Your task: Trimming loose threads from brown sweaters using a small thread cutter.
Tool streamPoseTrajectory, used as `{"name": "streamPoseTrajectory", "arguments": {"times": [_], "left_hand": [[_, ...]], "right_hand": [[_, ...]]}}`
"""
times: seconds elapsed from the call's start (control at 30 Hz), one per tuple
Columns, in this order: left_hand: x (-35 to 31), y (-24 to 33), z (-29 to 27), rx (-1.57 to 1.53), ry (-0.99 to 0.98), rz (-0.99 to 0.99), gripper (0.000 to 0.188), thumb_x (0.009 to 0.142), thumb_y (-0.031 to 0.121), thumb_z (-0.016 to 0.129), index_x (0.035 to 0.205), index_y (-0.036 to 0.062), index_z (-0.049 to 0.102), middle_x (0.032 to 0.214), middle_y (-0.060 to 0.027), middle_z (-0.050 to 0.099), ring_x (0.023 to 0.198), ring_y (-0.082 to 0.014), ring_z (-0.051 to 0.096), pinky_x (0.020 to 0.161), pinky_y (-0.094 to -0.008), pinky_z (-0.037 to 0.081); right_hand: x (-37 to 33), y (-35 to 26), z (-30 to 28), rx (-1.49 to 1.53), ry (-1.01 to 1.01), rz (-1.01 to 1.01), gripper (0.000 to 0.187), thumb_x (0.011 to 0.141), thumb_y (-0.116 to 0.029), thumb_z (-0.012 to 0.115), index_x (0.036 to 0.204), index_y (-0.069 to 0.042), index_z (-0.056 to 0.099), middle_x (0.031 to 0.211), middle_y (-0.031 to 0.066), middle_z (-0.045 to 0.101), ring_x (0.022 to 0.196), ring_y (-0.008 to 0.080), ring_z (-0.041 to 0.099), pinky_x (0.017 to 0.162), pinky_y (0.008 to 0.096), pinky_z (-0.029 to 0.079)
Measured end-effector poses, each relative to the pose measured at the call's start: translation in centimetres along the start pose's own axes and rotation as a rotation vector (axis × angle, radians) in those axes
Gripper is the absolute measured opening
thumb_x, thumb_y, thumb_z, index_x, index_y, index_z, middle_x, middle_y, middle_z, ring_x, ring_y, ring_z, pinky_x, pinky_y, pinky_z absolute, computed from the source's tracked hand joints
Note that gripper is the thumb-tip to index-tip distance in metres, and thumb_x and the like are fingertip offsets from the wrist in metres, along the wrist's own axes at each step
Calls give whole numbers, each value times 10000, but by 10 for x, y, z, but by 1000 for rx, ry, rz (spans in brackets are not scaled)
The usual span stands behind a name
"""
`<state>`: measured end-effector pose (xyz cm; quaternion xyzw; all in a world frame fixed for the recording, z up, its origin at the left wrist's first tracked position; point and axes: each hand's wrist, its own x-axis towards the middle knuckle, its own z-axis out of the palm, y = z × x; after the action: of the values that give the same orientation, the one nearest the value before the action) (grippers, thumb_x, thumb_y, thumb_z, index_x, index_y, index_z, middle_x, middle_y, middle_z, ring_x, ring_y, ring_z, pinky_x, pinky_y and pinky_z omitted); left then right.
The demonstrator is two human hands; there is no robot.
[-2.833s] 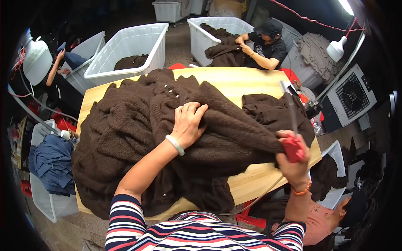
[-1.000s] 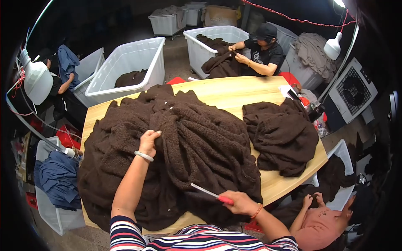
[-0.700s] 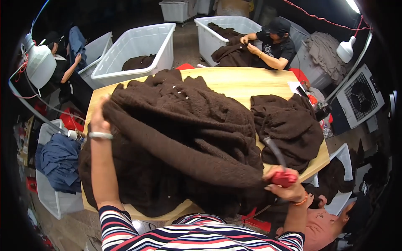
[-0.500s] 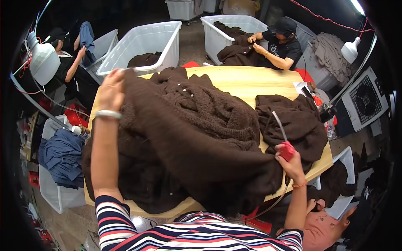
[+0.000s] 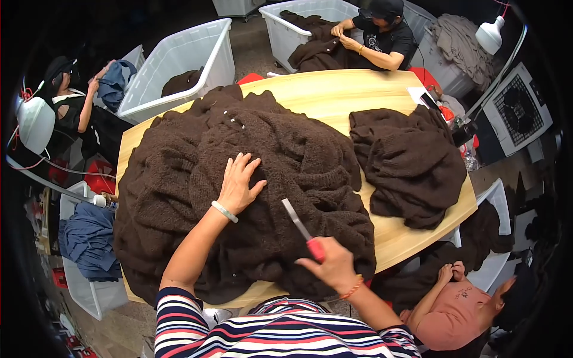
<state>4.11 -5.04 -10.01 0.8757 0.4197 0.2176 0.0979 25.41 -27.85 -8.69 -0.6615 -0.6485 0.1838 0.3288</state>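
Note:
A heap of dark brown knitted garments with small white buttons covers the left and middle of the wooden table. My left hand, a pale bangle at its wrist, is open, fingers spread flat on the knit. To its right, my right hand is closed around the red handle of a tool with a long, narrow, pale metal strip. That strip points up and left over the garment; whether it touches the cloth I cannot tell. A second brown garment pile lies on the table's right side.
White tubs stand beyond the table; another tub on the left holds blue cloth. Co-workers handle garments at the far right, far left and near right. Lamps hang at both sides, and a fan unit stands right.
My left hand has let go of the lifted garment and come down onto the heap. The raised fabric now lies flat. My right hand, with the red-handled tool, has moved left and nearer.

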Motion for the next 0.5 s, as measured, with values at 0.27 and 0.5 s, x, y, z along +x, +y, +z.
{"name": "streamPoseTrajectory", "arguments": {"times": [0.27,0.5], "left_hand": [[-8,-9,7,134,-73,36,612,769,218,743,1297,23,505,1440,-209,388,1396,-382,293,1170,-517,180],[-11,-20,7,107,-13,43,638,799,327,737,1312,33,497,1446,-207,380,1392,-390,289,1164,-538,160]], "right_hand": [[-15,51,94,-232,-146,69,346,783,-110,674,1102,-86,543,920,138,617,867,321,615,731,428,474],[35,79,-63,556,-157,157,233,784,42,574,997,-36,631,899,1,620,837,76,584,775,250,491]]}}
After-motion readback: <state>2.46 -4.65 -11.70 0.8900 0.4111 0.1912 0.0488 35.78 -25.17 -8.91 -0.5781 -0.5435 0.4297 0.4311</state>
